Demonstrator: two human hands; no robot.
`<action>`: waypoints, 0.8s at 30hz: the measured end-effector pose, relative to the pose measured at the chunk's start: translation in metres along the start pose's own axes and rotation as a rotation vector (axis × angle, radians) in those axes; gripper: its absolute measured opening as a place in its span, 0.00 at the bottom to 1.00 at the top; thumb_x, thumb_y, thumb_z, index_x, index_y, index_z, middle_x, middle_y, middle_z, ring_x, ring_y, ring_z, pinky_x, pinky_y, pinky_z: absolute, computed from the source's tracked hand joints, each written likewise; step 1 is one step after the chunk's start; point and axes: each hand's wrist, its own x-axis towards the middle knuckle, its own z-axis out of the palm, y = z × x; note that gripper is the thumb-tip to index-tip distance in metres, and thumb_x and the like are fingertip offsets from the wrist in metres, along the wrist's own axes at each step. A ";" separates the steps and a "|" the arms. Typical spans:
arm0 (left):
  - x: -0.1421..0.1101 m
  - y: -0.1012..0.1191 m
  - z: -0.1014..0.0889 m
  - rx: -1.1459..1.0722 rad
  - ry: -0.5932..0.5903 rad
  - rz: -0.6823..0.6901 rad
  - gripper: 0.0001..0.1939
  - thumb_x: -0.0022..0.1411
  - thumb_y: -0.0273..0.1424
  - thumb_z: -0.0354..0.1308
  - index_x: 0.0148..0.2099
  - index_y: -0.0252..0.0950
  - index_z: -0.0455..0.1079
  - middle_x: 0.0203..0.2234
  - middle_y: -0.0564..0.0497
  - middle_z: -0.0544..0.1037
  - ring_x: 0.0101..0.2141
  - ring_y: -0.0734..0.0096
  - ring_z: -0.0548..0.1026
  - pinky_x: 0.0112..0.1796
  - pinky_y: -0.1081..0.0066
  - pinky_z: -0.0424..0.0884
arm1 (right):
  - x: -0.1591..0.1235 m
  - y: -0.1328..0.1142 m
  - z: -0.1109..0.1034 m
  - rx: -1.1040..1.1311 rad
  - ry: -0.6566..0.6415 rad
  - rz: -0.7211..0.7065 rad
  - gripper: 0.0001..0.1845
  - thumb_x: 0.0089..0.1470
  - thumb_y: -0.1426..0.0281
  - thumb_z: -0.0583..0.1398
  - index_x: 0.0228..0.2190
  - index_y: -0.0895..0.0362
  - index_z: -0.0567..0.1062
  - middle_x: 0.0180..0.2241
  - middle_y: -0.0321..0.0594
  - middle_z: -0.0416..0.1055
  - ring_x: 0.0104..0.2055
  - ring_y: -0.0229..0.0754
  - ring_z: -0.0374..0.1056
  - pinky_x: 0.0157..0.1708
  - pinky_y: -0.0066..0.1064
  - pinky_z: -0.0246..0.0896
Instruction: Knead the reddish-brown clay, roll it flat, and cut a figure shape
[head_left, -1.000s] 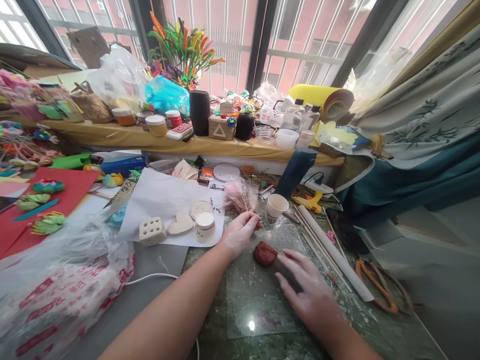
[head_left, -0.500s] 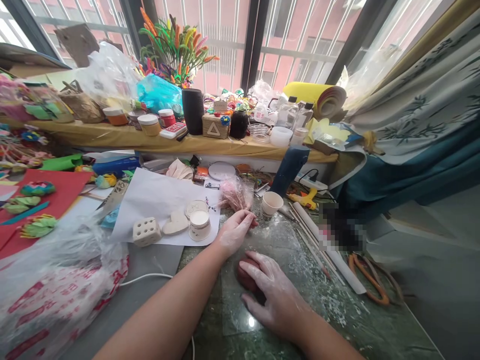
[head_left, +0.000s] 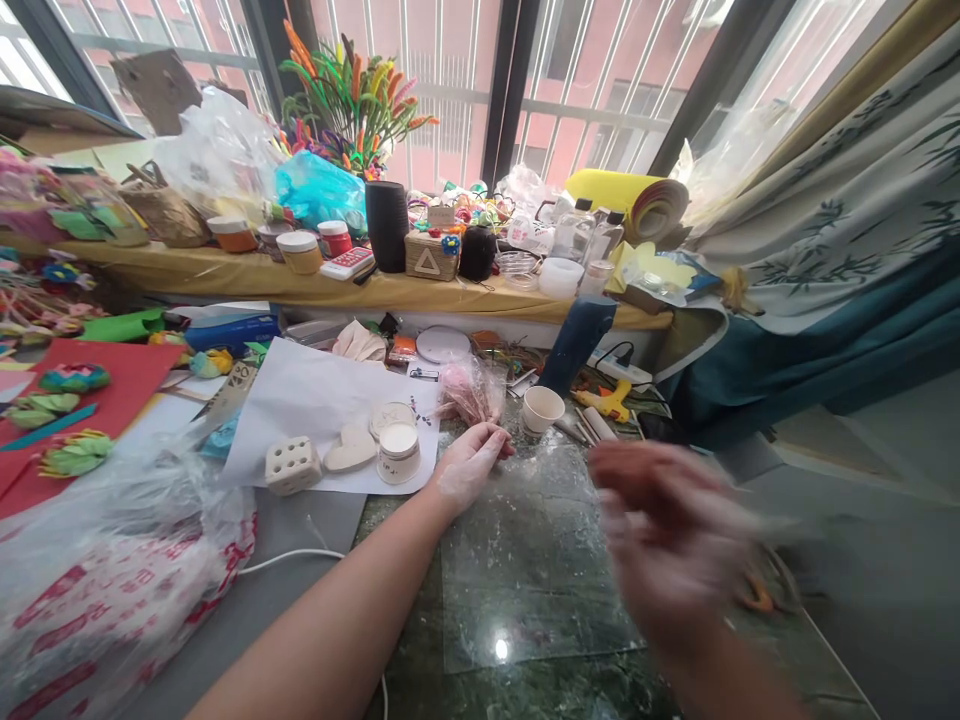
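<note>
Presently, the right hand (head_left: pixel 671 530) is clasping the reddish-brown lump (head_left: pixel 628 468), its long axis lost in blur, by the transparent sheet's (head_left: pixel 525 575) right edge; the left hand (head_left: pixel 471 466) is resting well apart at the sheet's far-left corner, fingers together, any pinch not showing. The sheet is lying nearward between them, the cup (head_left: pixel 541 414) standing beyond its far edge.

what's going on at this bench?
A person's right hand, blurred, holds a reddish-brown lump, apparently raised, near the right side of a clear sheet on the table. The left hand is at the sheet's far left corner, close to a plastic-wrapped pink bundle; whether it grips anything isn't clear. A paper cup stands just beyond.
</note>
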 end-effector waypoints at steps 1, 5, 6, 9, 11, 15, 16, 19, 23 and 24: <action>0.000 0.001 0.000 -0.002 0.001 -0.001 0.22 0.63 0.52 0.57 0.41 0.37 0.71 0.32 0.49 0.79 0.36 0.66 0.76 0.42 0.67 0.70 | -0.012 0.007 0.005 -0.019 -0.218 -0.027 0.21 0.60 0.67 0.62 0.54 0.49 0.71 0.53 0.47 0.71 0.53 0.53 0.72 0.51 0.52 0.72; -0.001 0.003 0.001 0.018 0.000 0.003 0.21 0.64 0.52 0.57 0.41 0.37 0.71 0.32 0.50 0.79 0.36 0.67 0.76 0.42 0.67 0.70 | -0.049 0.028 0.029 -0.162 -0.353 0.073 0.23 0.60 0.61 0.62 0.55 0.51 0.70 0.51 0.48 0.73 0.53 0.55 0.71 0.53 0.52 0.70; -0.001 0.002 0.002 0.023 -0.003 0.006 0.21 0.63 0.52 0.57 0.41 0.37 0.72 0.32 0.50 0.79 0.36 0.67 0.76 0.42 0.67 0.70 | -0.052 0.029 0.034 -0.170 -0.321 0.133 0.23 0.60 0.60 0.61 0.55 0.52 0.69 0.51 0.49 0.73 0.53 0.55 0.71 0.53 0.52 0.69; 0.000 0.003 0.002 0.009 -0.009 0.004 0.21 0.63 0.52 0.57 0.41 0.38 0.72 0.32 0.50 0.79 0.37 0.66 0.76 0.43 0.67 0.70 | -0.050 0.029 0.047 -0.174 -0.420 0.241 0.25 0.61 0.58 0.60 0.57 0.53 0.67 0.53 0.50 0.71 0.56 0.56 0.68 0.55 0.54 0.67; -0.001 0.003 0.002 -0.011 -0.006 0.003 0.21 0.63 0.52 0.58 0.40 0.37 0.72 0.32 0.50 0.79 0.36 0.66 0.76 0.43 0.67 0.70 | -0.047 0.027 0.052 -0.203 -0.511 0.244 0.24 0.63 0.59 0.58 0.58 0.54 0.68 0.54 0.51 0.71 0.58 0.58 0.66 0.57 0.57 0.64; -0.001 0.005 0.002 -0.016 0.000 0.010 0.22 0.62 0.52 0.59 0.40 0.37 0.72 0.31 0.50 0.78 0.36 0.66 0.76 0.42 0.67 0.71 | -0.056 0.022 0.053 -0.123 -0.679 0.063 0.23 0.63 0.63 0.58 0.58 0.53 0.68 0.59 0.49 0.68 0.61 0.55 0.64 0.61 0.53 0.61; -0.001 0.005 0.002 -0.013 0.001 0.011 0.22 0.62 0.52 0.59 0.40 0.37 0.72 0.31 0.50 0.78 0.36 0.66 0.76 0.43 0.67 0.71 | -0.059 0.020 0.053 -0.080 -0.725 0.012 0.23 0.63 0.64 0.59 0.59 0.53 0.68 0.61 0.49 0.67 0.62 0.54 0.63 0.61 0.51 0.61; -0.002 0.006 0.002 -0.014 0.006 0.011 0.22 0.62 0.52 0.59 0.40 0.37 0.72 0.32 0.50 0.79 0.36 0.66 0.76 0.43 0.66 0.71 | -0.055 0.013 0.048 0.027 -0.746 0.041 0.20 0.62 0.67 0.60 0.56 0.51 0.71 0.59 0.46 0.70 0.59 0.50 0.67 0.59 0.46 0.65; -0.001 0.003 0.001 0.001 -0.004 0.009 0.22 0.62 0.52 0.58 0.40 0.37 0.72 0.32 0.50 0.79 0.36 0.66 0.76 0.43 0.66 0.70 | -0.010 0.001 0.021 0.112 -0.472 0.301 0.17 0.60 0.65 0.63 0.51 0.50 0.73 0.49 0.43 0.77 0.50 0.49 0.74 0.52 0.47 0.72; -0.001 0.001 0.001 0.008 -0.009 0.007 0.22 0.62 0.52 0.57 0.40 0.38 0.72 0.32 0.50 0.79 0.36 0.66 0.76 0.43 0.67 0.70 | 0.003 -0.001 0.011 0.135 -0.317 0.287 0.18 0.60 0.64 0.63 0.51 0.50 0.73 0.50 0.44 0.76 0.51 0.51 0.73 0.53 0.51 0.70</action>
